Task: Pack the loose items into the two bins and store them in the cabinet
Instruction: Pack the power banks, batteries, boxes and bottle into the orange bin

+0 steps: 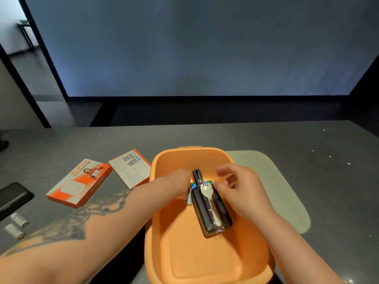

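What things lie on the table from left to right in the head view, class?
Black case → two rolls → orange WiFi box → second box → orange bin → pale bin.

Both arms reach forward, pretty close together. Left hand is curled, fingers hidden, and its forearm's tattooed. Right hand is loosely open, fingers bent.
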{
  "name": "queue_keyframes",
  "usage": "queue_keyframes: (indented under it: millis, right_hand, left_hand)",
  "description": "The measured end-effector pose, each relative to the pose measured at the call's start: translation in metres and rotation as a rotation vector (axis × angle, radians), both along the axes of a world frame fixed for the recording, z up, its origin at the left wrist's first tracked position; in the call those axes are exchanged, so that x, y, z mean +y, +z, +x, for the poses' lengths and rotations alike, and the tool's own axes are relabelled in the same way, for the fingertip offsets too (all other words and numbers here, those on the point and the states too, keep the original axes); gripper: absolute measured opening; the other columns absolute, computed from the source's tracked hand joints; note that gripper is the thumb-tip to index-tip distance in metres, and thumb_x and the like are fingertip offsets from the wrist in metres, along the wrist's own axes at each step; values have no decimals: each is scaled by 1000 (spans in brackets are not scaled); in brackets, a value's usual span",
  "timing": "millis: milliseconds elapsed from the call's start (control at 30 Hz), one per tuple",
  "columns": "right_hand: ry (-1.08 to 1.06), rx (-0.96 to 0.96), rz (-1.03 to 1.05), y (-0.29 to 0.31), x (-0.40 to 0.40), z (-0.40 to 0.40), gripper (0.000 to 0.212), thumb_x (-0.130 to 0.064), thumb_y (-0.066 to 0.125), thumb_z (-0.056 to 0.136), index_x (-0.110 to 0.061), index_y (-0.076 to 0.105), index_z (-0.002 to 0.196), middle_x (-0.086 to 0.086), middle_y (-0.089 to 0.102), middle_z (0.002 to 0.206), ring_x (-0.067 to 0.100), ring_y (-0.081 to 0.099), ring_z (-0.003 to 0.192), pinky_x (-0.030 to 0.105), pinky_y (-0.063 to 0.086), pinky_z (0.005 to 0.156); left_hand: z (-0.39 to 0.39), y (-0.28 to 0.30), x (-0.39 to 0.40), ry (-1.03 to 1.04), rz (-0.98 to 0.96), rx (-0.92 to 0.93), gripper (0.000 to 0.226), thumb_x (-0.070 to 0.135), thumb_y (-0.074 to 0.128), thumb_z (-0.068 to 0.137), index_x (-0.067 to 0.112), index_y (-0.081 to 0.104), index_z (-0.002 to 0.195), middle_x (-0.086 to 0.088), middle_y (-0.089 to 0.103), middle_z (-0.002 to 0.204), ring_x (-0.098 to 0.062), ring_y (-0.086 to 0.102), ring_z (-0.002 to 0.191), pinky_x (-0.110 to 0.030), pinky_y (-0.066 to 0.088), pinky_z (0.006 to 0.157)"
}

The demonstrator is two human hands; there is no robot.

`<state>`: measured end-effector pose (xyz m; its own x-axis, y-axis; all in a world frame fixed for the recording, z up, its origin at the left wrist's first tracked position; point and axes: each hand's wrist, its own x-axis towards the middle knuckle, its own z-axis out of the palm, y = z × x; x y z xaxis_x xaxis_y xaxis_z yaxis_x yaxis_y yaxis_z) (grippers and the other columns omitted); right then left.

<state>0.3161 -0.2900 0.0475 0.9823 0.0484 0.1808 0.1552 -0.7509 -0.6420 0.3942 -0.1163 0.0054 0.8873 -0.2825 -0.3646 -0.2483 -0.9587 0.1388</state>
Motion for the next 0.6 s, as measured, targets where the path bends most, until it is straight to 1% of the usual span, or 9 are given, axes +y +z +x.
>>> queue_keyframes:
  millis: [100, 167, 233, 267, 333, 400, 500, 567, 600]
  right_hand:
    - [1, 11, -11, -2, 3, 2, 25, -29, 69, 81, -34, 65, 105, -15, 63, 83, -3, 56, 78, 12, 41, 66]
    - [5, 15, -8, -1, 7, 2, 26, -29, 70, 81, -34, 65, 106, -17, 63, 86, -2, 57, 78, 18, 47, 68]
    - [13, 16, 8, 1, 12, 2, 26, -29, 71, 80, -34, 65, 105, -18, 63, 86, -1, 58, 77, 22, 50, 70]
    - [22, 15, 16, 3, 15, 1, 26, -28, 71, 81, -34, 65, 105, -19, 62, 86, -1, 58, 77, 21, 49, 68]
    - [52, 8, 20, 5, 24, -1, 26, -25, 70, 81, -35, 64, 105, -20, 62, 90, -3, 58, 78, 15, 44, 63]
    - [84, -3, 36, 7, 36, -5, 27, -23, 70, 81, -35, 63, 105, -20, 63, 97, -6, 57, 80, 10, 41, 61]
    - [143, -27, 81, 13, 64, -17, 27, -22, 73, 80, -37, 63, 100, -20, 65, 91, -8, 56, 83, 7, 42, 63]
    - [224, -38, 134, 18, 89, -30, 28, -21, 74, 79, -39, 64, 99, -18, 64, 84, -3, 58, 80, 11, 43, 62]
    - [278, -37, 157, 19, 103, -39, 30, -21, 74, 78, -39, 64, 99, -16, 64, 83, 0, 60, 80, 14, 43, 63]
  left_hand:
    - [1, 2, 3, 25, -46, -18, 49, 8, 73, 76, 13, 51, 119, -8, 56, 115, -26, 58, 99, -37, 52, 83]
    - [-2, 11, 6, 73, -169, -84, 52, 16, 77, 75, 16, 52, 120, -4, 57, 116, -23, 58, 101, -36, 52, 84]
    - [-10, 26, 11, 136, -360, -186, 47, 23, 75, 77, 18, 55, 119, 0, 59, 115, -18, 58, 98, -32, 52, 83]
    - [-17, 34, 15, 167, -467, -235, 42, 24, 75, 77, 20, 58, 116, 2, 61, 112, -15, 59, 94, -29, 52, 80]
    - [-37, 48, 28, 242, -673, -321, 32, 23, 74, 77, 24, 62, 107, 7, 63, 102, -9, 60, 82, -23, 49, 72]
    - [-63, 56, 45, 345, -825, -398, 23, 21, 73, 77, 29, 64, 97, 11, 63, 91, -4, 59, 74, -20, 48, 67]
    - [-108, 52, 76, 500, -1005, -484, 20, 14, 73, 76, 28, 65, 87, 9, 65, 82, 2, 56, 64, -7, 41, 59]
    - [-137, 40, 101, 627, -1068, -518, 20, 10, 72, 76, 27, 65, 84, 8, 66, 81, 1, 54, 62, -6, 38, 57]
    - [-152, 32, 116, 690, -1059, -531, 20, 10, 71, 76, 27, 65, 85, 9, 66, 82, -1, 54, 62, -7, 38, 57]
